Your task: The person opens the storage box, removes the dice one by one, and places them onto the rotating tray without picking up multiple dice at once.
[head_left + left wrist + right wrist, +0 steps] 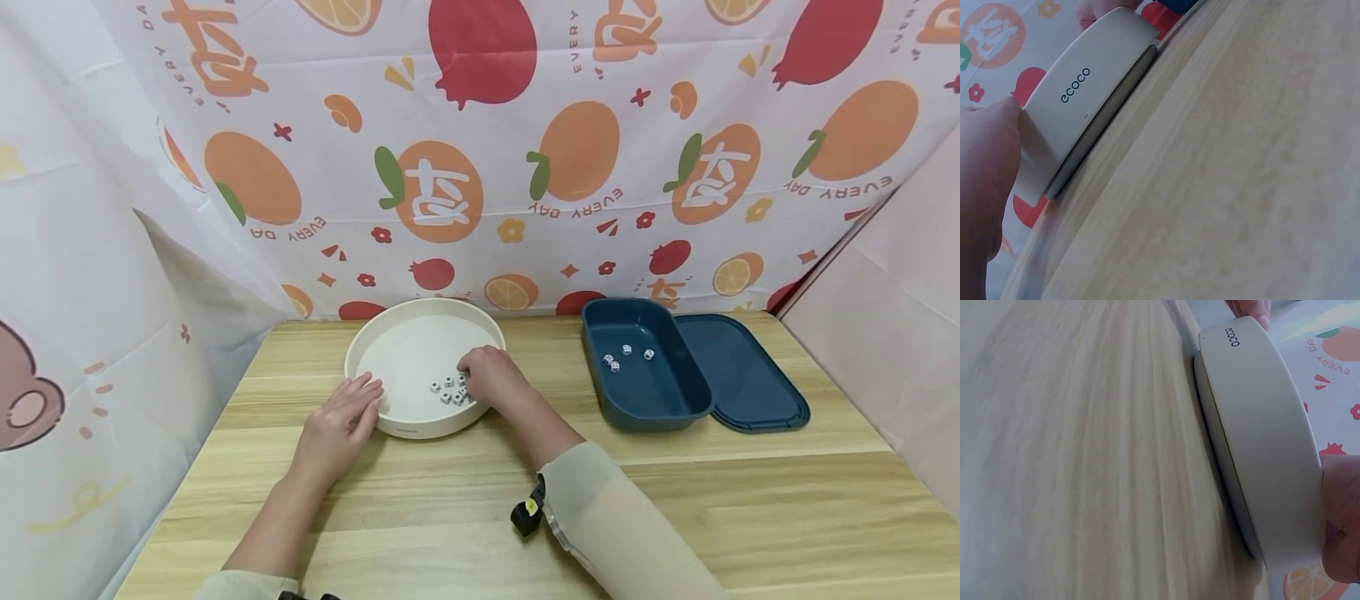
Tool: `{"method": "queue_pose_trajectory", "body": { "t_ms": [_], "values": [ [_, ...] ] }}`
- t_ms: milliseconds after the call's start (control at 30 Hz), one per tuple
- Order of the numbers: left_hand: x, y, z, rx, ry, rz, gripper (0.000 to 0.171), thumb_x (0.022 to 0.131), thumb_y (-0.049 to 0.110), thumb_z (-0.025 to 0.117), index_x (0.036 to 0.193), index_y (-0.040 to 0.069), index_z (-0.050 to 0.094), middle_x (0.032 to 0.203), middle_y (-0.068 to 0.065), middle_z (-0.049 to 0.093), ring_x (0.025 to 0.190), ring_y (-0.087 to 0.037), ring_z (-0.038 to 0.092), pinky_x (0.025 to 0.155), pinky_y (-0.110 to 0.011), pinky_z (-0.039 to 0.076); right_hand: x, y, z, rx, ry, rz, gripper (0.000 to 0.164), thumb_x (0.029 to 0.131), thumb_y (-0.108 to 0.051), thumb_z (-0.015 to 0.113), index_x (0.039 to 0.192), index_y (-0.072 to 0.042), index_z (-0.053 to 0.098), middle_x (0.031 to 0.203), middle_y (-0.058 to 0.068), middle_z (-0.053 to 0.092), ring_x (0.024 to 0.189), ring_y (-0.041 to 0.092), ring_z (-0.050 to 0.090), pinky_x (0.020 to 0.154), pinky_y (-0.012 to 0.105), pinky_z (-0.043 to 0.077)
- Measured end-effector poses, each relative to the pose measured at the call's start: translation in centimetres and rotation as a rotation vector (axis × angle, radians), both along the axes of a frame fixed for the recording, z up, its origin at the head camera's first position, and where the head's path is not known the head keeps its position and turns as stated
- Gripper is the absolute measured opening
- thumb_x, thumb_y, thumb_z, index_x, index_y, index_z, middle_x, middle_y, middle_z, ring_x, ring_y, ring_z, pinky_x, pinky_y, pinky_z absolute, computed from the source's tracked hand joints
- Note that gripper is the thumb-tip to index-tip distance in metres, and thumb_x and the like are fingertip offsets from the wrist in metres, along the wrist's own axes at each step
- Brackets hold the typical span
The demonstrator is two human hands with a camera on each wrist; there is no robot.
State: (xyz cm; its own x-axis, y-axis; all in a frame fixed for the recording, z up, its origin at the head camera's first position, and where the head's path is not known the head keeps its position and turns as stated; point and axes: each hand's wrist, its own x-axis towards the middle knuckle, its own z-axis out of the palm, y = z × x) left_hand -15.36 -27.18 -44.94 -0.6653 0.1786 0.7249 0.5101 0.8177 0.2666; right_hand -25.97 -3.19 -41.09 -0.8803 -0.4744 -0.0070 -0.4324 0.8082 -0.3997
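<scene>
A round cream tray [405, 333] lies on the wooden table, with "ecoco" printed on its outer wall [1054, 134]. Several small white dice [447, 389] are grouped in its right front part. My left hand [337, 421] rests at the tray's left front rim, its fingers fairly straight and reaching over the edge. Over the right rim comes my right hand [495, 379], fingers bent down right beside the dice. Its fingertips are partly hidden, and I cannot tell whether they pinch a die. In the right wrist view the tray's wall [1266, 425] hides the dice.
To the right stands a dark blue rectangular box [652, 421] with several dice [627, 350] inside. Its flat blue lid [750, 375] lies beside it, partly behind the box's right side. A fruit-print cloth [450, 275] hangs along the table's back edge.
</scene>
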Motion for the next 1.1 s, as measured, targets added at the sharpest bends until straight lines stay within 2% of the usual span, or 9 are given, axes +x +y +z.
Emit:
{"method": "queue_pose_trajectory", "body": {
  "t_ms": [133,367,500,633,733,867,967,1100],
  "values": [
    [0.1,0.0,0.0,0.008,-0.016,0.001,0.023,0.083,0.003,0.07,0.105,-0.002,0.075,0.109,-0.014,0.074,0.11,-0.034,0.068,0.113,-0.04,0.044,0.0,0.3,-0.2,-0.026,0.013,0.021,0.026,0.095,-0.013,0.061,0.118,-0.013,0.073,0.119,0.002,0.071,0.117,0.017,0.062,0.108,0.034,0.049],
    [0.1,-0.1,-0.2,0.005,-0.008,-0.001,0.023,0.083,0.003,0.07,0.105,-0.002,0.074,0.109,-0.014,0.074,0.109,-0.035,0.068,0.116,-0.034,0.041,0.5,2.0,0.1,-0.004,0.122,0.105,0.039,0.101,-0.032,0.054,0.135,-0.014,0.061,0.137,0.001,0.061,0.132,0.017,0.052,0.115,0.033,0.042],
    [0.0,-0.1,-0.3,0.01,-0.007,-0.003,0.023,0.083,0.003,0.07,0.105,-0.002,0.074,0.108,-0.014,0.074,0.109,-0.035,0.068,0.116,-0.032,0.04,0.8,4.2,1.3,-0.034,0.15,0.1,0.045,0.101,-0.036,0.055,0.14,-0.014,0.056,0.142,0.002,0.057,0.136,0.019,0.049,0.116,0.036,0.042],
    [-0.1,-0.1,-0.2,0.012,-0.016,0.0,0.023,0.084,0.004,0.07,0.106,-0.002,0.074,0.109,-0.014,0.074,0.111,-0.034,0.067,0.115,-0.036,0.042,0.2,7.8,2.6,-0.09,0.22,0.089,0.041,0.099,-0.031,0.059,0.135,-0.011,0.06,0.138,0.007,0.061,0.131,0.024,0.054,0.112,0.041,0.047],
    [-0.2,-0.1,0.0,0.013,-0.017,0.004,0.023,0.084,0.005,0.07,0.106,-0.001,0.075,0.109,-0.014,0.074,0.111,-0.034,0.067,0.115,-0.036,0.042,-0.7,11.1,3.4,-0.122,0.249,0.037,0.039,0.097,-0.028,0.062,0.132,-0.01,0.062,0.136,0.01,0.061,0.13,0.027,0.053,0.11,0.046,0.048],
    [-0.3,-0.2,-0.1,0.016,-0.014,0.004,0.022,0.084,0.004,0.07,0.105,-0.002,0.075,0.108,-0.014,0.074,0.11,-0.035,0.067,0.115,-0.034,0.041,-2.0,15.8,3.9,-0.12,0.23,-0.089,0.038,0.097,-0.027,0.062,0.132,-0.011,0.063,0.133,0.011,0.061,0.125,0.029,0.056,0.105,0.05,0.051],
    [-0.4,-0.2,-0.1,0.017,-0.015,0.004,0.022,0.084,0.004,0.07,0.105,-0.002,0.075,0.108,-0.014,0.074,0.11,-0.035,0.068,0.115,-0.035,0.042,-3.1,19.4,3.7,-0.089,0.174,-0.168,0.04,0.098,-0.025,0.062,0.133,-0.007,0.061,0.134,0.015,0.059,0.123,0.033,0.056,0.104,0.053,0.05],
    [-0.5,-0.1,-0.1,0.022,-0.017,0.001,0.022,0.084,0.004,0.07,0.104,-0.002,0.075,0.108,-0.014,0.074,0.109,-0.035,0.068,0.115,-0.037,0.042,-4.3,23.0,3.0,0.028,0.056,-0.277,0.045,0.096,-0.015,0.06,0.138,0.001,0.053,0.139,0.025,0.053,0.128,0.04,0.051,0.107,0.058,0.045]
  ]
}}
